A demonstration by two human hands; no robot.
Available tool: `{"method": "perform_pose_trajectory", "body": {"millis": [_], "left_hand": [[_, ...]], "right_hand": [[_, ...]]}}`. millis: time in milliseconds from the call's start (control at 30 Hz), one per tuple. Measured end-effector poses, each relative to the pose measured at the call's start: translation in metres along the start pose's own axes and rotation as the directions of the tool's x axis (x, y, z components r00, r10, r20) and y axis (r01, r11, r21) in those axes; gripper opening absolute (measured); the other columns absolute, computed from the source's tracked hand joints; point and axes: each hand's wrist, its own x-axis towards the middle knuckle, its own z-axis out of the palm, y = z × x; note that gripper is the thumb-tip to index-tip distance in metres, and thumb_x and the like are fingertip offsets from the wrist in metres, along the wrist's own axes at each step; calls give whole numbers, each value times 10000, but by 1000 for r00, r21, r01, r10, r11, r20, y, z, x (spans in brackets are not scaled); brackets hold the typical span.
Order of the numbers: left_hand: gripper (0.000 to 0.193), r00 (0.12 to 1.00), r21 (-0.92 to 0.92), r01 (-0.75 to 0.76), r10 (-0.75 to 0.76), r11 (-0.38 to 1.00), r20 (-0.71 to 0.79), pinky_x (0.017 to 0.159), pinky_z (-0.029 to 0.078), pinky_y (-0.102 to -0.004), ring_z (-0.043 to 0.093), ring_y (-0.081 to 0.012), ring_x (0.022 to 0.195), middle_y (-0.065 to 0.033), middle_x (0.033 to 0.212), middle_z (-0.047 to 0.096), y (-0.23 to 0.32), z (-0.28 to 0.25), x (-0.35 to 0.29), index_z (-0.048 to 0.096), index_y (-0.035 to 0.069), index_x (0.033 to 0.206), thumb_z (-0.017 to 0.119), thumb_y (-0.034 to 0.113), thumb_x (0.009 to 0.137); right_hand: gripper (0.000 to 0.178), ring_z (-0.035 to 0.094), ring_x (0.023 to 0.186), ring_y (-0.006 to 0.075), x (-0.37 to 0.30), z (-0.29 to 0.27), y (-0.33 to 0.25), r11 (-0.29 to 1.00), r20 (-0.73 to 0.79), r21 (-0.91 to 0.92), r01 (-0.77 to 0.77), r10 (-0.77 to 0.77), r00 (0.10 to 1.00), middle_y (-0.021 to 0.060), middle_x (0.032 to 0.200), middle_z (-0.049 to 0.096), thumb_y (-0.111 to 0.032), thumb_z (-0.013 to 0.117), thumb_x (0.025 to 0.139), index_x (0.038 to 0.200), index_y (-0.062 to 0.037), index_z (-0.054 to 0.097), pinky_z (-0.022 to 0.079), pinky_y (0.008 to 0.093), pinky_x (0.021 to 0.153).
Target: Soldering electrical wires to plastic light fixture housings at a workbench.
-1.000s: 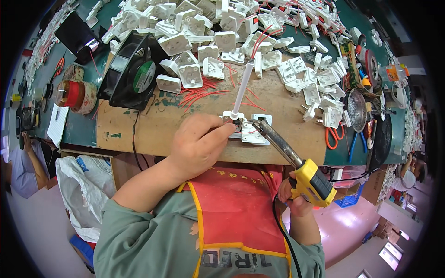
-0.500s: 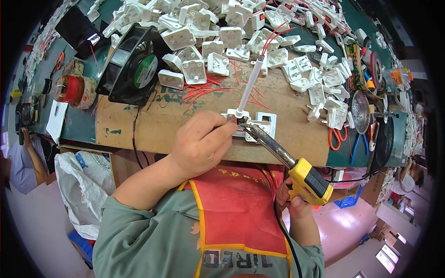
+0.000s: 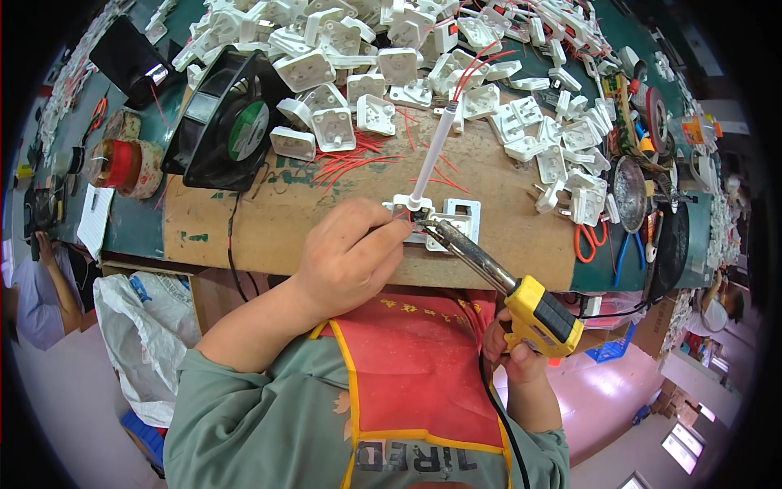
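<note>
My right hand [image 3: 517, 346] is wrapped round the yellow handle of a soldering gun [image 3: 542, 316]. Its dark metal barrel slants up and left, the tip reaching a small white plastic housing [image 3: 454, 222] on the cardboard. My left hand [image 3: 349, 248] bends over the housing's left side, thumb and forefinger pinched at a thin red wire [image 3: 405, 215] beside the tip. Out of the housing a white tube [image 3: 432, 155] leans up, with red wires [image 3: 472, 73] coming from its top. The exact contact of tip and wire is too small to make out.
White plastic housings [image 3: 399, 65] are heaped at the back, with loose red wires [image 3: 354, 159] before them. A black fan [image 3: 224, 122] stands left, near a jar [image 3: 118, 163]. Orange-handled scissors [image 3: 588, 243], blue-handled pliers [image 3: 627, 257] and a metal dish [image 3: 630, 194] lie right. A cord hangs from the gun.
The whole view has shifted slightly. Both hands, the soldering gun and the housing keep nearly the same places relative to one another.
</note>
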Motion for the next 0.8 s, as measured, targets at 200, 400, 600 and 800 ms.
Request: {"method": "perform_pose_trajectory", "body": {"millis": [200, 400, 600, 800], "left_hand": [[287, 998, -48, 37, -35, 998, 51, 648, 507, -356, 618, -271, 757, -103, 850, 610, 3, 1, 5, 673, 15, 936, 706, -91, 672], [288, 998, 35, 47, -49, 998, 34, 689, 511, -354, 620, -279, 805, -134, 895, 621, 6, -1, 0, 684, 15, 954, 705, -103, 692], [243, 991, 43, 98, -102, 994, 88, 727, 509, -330, 623, -275, 824, -142, 942, 627, 12, -2, 0, 664, -7, 974, 670, -113, 755], [245, 993, 51, 86, -90, 995, 77, 728, 507, -331, 620, -274, 826, -141, 933, 624, 14, 3, 2, 663, 0, 974, 674, -107, 753]], "right_hand": [[721, 485, 577, 136, -4, 0, -8, 996, -3, 67, 59, -59, 998, 22, 688, 503, -415, 790, 778, 1291, -4, 495, 398, 281, 515], [376, 510, 665, 96, 2, -6, -9, 999, 61, 7, 40, -41, 997, 2, 794, 550, -318, 718, 881, 1099, -70, 537, 433, 265, 584], [402, 520, 647, 112, 5, -11, -2, 968, 46, 71, 239, -243, 969, 45, 831, 565, -171, 637, 931, 1278, -36, 488, 450, 262, 560], [428, 523, 633, 124, 7, -17, -6, 950, 3, 97, 297, -299, 954, 62, 831, 564, -150, 627, 932, 1311, -33, 466, 458, 276, 565]]}}
